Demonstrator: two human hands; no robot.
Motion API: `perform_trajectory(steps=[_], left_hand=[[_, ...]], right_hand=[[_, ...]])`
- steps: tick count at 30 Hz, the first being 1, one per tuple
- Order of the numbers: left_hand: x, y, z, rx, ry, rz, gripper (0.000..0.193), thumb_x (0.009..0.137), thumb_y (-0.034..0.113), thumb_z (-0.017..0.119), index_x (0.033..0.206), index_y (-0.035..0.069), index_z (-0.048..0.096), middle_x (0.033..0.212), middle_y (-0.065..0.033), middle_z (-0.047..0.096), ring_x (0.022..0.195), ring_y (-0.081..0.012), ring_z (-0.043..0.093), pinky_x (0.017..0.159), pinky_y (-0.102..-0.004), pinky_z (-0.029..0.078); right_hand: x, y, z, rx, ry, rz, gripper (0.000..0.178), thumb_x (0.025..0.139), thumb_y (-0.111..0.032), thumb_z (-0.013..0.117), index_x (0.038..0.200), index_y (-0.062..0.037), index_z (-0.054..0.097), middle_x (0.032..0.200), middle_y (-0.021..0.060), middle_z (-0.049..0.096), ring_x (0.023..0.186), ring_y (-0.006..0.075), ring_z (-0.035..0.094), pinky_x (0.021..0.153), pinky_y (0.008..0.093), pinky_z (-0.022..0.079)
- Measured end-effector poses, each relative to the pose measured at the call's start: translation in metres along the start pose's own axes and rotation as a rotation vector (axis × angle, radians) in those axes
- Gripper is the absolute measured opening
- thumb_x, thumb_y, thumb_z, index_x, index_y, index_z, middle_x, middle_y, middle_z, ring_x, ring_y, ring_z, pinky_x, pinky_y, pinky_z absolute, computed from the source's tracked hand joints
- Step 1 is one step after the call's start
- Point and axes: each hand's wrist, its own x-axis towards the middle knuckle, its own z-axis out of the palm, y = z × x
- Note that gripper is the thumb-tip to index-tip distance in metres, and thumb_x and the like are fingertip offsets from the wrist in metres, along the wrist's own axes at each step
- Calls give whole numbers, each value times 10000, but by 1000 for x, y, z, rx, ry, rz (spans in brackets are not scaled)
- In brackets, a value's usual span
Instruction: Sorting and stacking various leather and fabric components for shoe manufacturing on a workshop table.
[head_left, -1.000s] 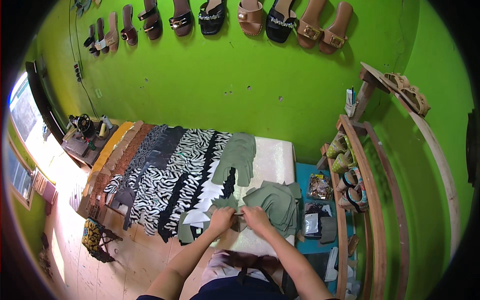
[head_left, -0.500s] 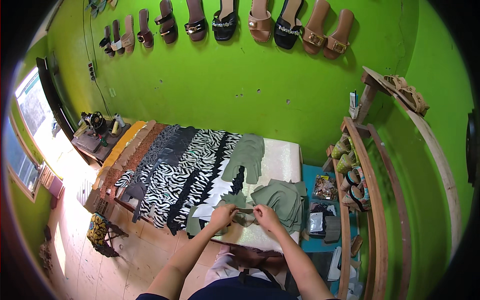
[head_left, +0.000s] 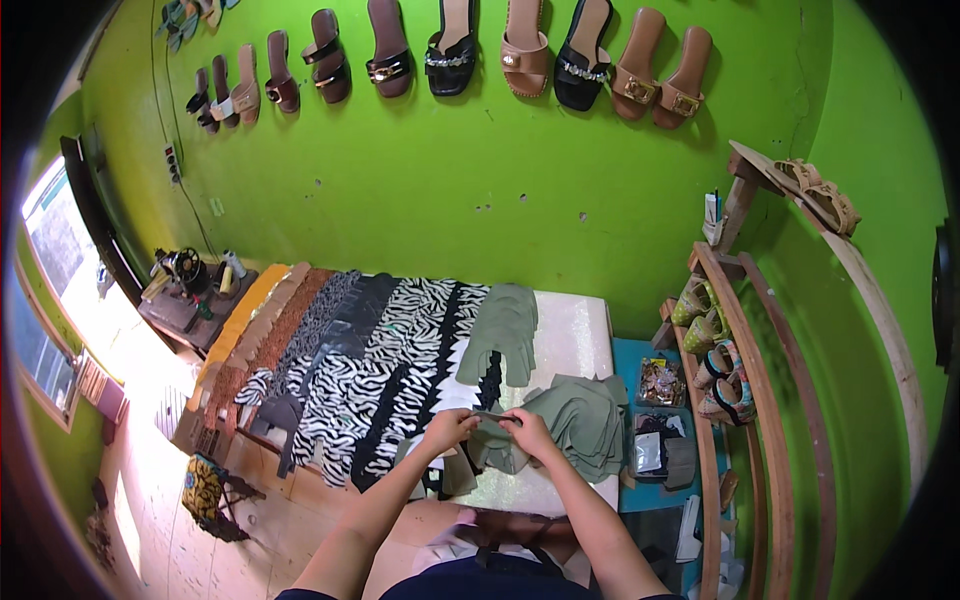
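My left hand and my right hand are both closed, pinching opposite ends of an olive-green cut piece of material. Its upper edge is stretched between my fingers and looks dark, seen nearly edge-on. The piece hangs just above the near side of the white-topped table. A fanned pile of green cut pieces lies right of my right hand. Beyond my hands, an overlapping row of green curved pieces is laid out. Beside my left wrist, more green and white pieces are partly hidden.
Rows of zebra-print pieces cover the table's left part. A sewing machine stands at the far left, near a patterned stool. On the right are boxes of small parts and a wooden rack. Sandals hang on the green wall.
The held green piece is raised slightly and its edge is turned to look darker. My hands are a little closer together. The whole view has shifted slightly.
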Motion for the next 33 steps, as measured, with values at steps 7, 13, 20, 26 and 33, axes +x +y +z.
perform_trajectory(steps=[7,13,20,26,33], left_hand=[[50,-17,-27,96,-27,113,291,814,353,550,855,85,656,713,-124,626,666,-270,609,608,-351,465],[109,-14,-29,151,-62,117,274,813,346,548,859,98,655,740,-129,629,695,-288,609,616,-356,471],[163,-14,-22,35,-104,1,269,802,348,557,817,97,652,719,-79,642,696,-213,626,628,-330,470],[185,-31,-22,178,-22,-100,310,791,375,546,857,89,646,787,-143,629,751,-297,610,680,-380,473],[204,-36,-20,174,-1,-146,319,813,367,524,873,73,632,805,-151,627,768,-319,601,691,-389,472]], right_hand=[[45,3,7,-141,52,40,173,762,-147,629,888,-28,634,752,93,644,663,157,590,629,282,452],[86,11,-7,-199,136,105,184,759,-148,620,895,-24,638,748,99,647,663,162,598,613,285,456],[133,32,-24,-184,115,199,179,773,-129,605,907,-12,629,768,84,656,699,150,618,642,271,471],[169,66,-24,-192,0,248,172,792,-132,576,907,-14,627,763,83,653,695,148,613,654,267,472],[193,80,-20,-273,37,337,204,818,-206,512,894,-52,622,800,107,647,748,226,617,677,324,472]])
